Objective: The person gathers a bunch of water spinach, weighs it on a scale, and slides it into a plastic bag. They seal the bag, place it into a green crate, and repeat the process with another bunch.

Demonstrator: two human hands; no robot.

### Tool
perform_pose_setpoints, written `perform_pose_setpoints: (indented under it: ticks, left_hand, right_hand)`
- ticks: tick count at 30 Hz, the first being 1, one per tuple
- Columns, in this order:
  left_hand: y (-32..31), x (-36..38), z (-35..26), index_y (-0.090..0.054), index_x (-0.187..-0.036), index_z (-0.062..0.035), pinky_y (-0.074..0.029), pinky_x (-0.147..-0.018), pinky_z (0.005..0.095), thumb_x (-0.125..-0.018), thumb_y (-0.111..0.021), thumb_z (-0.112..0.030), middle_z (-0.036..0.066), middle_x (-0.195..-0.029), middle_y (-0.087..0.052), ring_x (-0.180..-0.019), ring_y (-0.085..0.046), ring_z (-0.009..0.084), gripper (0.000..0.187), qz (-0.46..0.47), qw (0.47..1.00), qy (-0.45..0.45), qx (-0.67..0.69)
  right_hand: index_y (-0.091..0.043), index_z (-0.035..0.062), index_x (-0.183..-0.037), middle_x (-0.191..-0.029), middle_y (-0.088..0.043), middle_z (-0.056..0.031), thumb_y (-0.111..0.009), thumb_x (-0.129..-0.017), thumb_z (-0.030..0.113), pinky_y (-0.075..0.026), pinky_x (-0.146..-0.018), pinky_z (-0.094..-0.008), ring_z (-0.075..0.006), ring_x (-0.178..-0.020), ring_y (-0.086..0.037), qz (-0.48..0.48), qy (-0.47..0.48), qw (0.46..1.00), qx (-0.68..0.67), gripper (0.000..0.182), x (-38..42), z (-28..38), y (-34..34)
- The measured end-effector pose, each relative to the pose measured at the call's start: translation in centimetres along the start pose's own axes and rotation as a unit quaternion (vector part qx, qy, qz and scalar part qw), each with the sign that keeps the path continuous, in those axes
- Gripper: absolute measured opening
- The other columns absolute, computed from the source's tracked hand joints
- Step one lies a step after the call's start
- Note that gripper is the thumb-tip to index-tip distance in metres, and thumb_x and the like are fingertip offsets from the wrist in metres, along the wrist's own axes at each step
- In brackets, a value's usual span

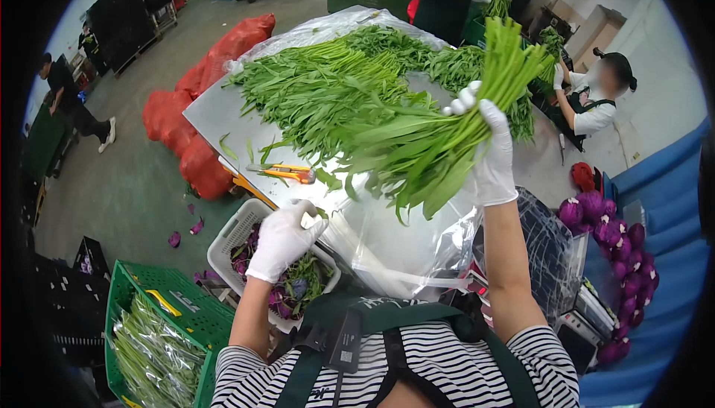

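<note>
My right hand (494,147), in a white glove, grips a bunch of water spinach (439,143) by its stems and holds it up over the table. The cut stem ends point up and away, the leaves hang to the left. My left hand (284,238), gloved too, is closed with the fingers curled over the table's near edge and the white basket (217,251); a bit of green shows at its fingertips, and what they pinch I cannot tell. An orange utility knife (292,172) lies on the metal table (216,114) just beyond it. A large pile of water spinach (313,99) covers the table's far part.
Clear plastic bags (410,248) lie at the near edge. Purple and green trimmings fill the white basket. At lower left, a green crate (119,289) holds bagged greens. Red sacks (201,162) stand left, purple onions (622,251) right. Two people (439,5) (596,102) handle greens across the table.
</note>
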State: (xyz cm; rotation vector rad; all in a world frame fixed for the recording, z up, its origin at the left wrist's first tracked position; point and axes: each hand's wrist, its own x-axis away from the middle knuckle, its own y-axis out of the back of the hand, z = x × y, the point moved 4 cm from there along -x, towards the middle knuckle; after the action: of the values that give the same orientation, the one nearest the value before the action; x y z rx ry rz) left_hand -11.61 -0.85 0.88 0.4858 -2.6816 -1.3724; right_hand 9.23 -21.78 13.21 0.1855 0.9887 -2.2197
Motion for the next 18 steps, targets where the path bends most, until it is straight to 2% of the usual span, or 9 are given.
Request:
perform_pose_setpoints:
  ticks: [1,2,4,8,10,14,16,17,18]
  left_hand:
    - [0.9,0.0,-0.2,-0.062,-0.090,-0.0079,-0.047,-0.080,0.0393,-0.076,-0.071,-0.030,0.015,-0.106,-0.062,-0.089,-0.061,0.0275,0.028,-0.048,0.997,-0.029,-0.047]
    - [2.3,0.1,-1.1,-0.062,-0.091,-0.0078,-0.047,-0.084,0.0387,-0.073,-0.073,-0.026,0.017,-0.120,-0.057,-0.098,-0.060,0.0295,0.028,-0.122,0.988,-0.060,-0.072]
    - [4.6,0.1,-3.2,-0.062,-0.093,-0.0076,-0.047,-0.086,0.0379,-0.073,-0.074,-0.023,0.018,-0.124,-0.055,-0.104,-0.058,0.0323,0.028,-0.209,0.972,-0.074,-0.075]
    - [7.2,-0.2,-5.0,-0.061,-0.101,-0.0078,-0.045,-0.091,0.0377,-0.073,-0.074,-0.022,0.017,-0.127,-0.054,-0.111,-0.054,0.0351,0.034,-0.214,0.976,-0.042,-0.023]
    - [8.5,-0.5,-6.0,-0.060,-0.111,-0.0081,-0.043,-0.095,0.0369,-0.073,-0.074,-0.024,0.017,-0.128,-0.052,-0.115,-0.053,0.0325,0.043,-0.279,0.955,-0.101,0.021]
    - [7.9,-2.7,-7.0,-0.053,-0.124,-0.0058,-0.040,-0.099,0.0354,-0.076,-0.071,-0.028,0.012,-0.130,-0.051,-0.120,-0.049,0.0249,0.056,-0.163,0.950,-0.131,0.233]
    - [7.9,-3.1,-7.9,-0.051,-0.125,-0.0018,-0.045,-0.091,0.0333,-0.078,-0.071,-0.027,0.011,-0.125,-0.052,-0.106,-0.057,0.0195,0.056,-0.082,0.943,-0.072,0.313]
    - [7.1,-3.8,-7.3,-0.053,-0.120,0.0011,-0.050,-0.070,0.0279,-0.082,-0.070,-0.023,0.010,-0.109,-0.059,-0.079,-0.063,0.0134,0.048,-0.078,0.929,-0.085,0.352]
    - [7.1,-3.4,-7.2,-0.053,-0.120,0.0011,-0.050,-0.070,0.0279,-0.082,-0.070,-0.023,0.010,-0.109,-0.059,-0.079,-0.063,0.0134,0.048,-0.086,0.929,-0.078,0.352]
  right_hand:
    - [-0.051,0.0047,-0.106,-0.087,-0.055,-0.0043,-0.061,-0.085,0.015,-0.045,-0.087,-0.0346,-0.0173,-0.085,-0.056,0.011,0.000,0.995,0.100,0.025,0.1,-0.5,-0.5]
    - [-0.052,0.0035,-0.107,-0.091,-0.059,-0.0071,-0.063,-0.084,0.014,-0.045,-0.087,-0.0337,-0.0185,-0.088,-0.059,0.019,-0.007,0.993,0.117,0.026,0.5,-1.2,-1.2]
    - [-0.053,0.0027,-0.109,-0.093,-0.060,-0.0069,-0.064,-0.084,0.014,-0.046,-0.086,-0.0325,-0.0178,-0.089,-0.058,0.016,-0.019,0.981,0.194,0.030,0.9,-2.9,-1.6]
    - [-0.053,0.0024,-0.110,-0.094,-0.060,-0.0064,-0.065,-0.084,0.016,-0.045,-0.086,-0.0320,-0.0171,-0.089,-0.058,0.068,-0.054,0.978,0.192,0.032,1.1,-5.2,-3.3]
    - [-0.053,0.0025,-0.109,-0.093,-0.060,-0.0059,-0.065,-0.084,0.017,-0.045,-0.087,-0.0320,-0.0166,-0.089,-0.058,0.083,-0.086,0.979,0.168,0.032,1.5,-6.2,-4.4]
    - [-0.053,0.0031,-0.111,-0.093,-0.060,-0.0058,-0.067,-0.083,0.018,-0.045,-0.085,-0.0316,-0.0167,-0.089,-0.058,0.125,-0.133,0.969,0.165,0.035,2.5,-8.2,-6.4]
    - [-0.053,0.0027,-0.113,-0.093,-0.061,-0.0062,-0.068,-0.082,0.020,-0.045,-0.084,-0.0314,-0.0170,-0.089,-0.058,0.134,-0.153,0.960,0.191,0.039,3.4,-9.0,-6.6]
    - [-0.053,0.0020,-0.114,-0.094,-0.061,-0.0063,-0.068,-0.081,0.020,-0.045,-0.084,-0.0313,-0.0172,-0.089,-0.058,0.159,-0.197,0.950,0.181,0.040,3.9,-9.3,-6.9]
    - [-0.053,0.0012,-0.114,-0.094,-0.061,-0.0063,-0.069,-0.080,0.021,-0.045,-0.085,-0.0311,-0.0174,-0.089,-0.058,0.182,-0.241,0.938,0.170,0.042,4.5,-9.7,-7.2]
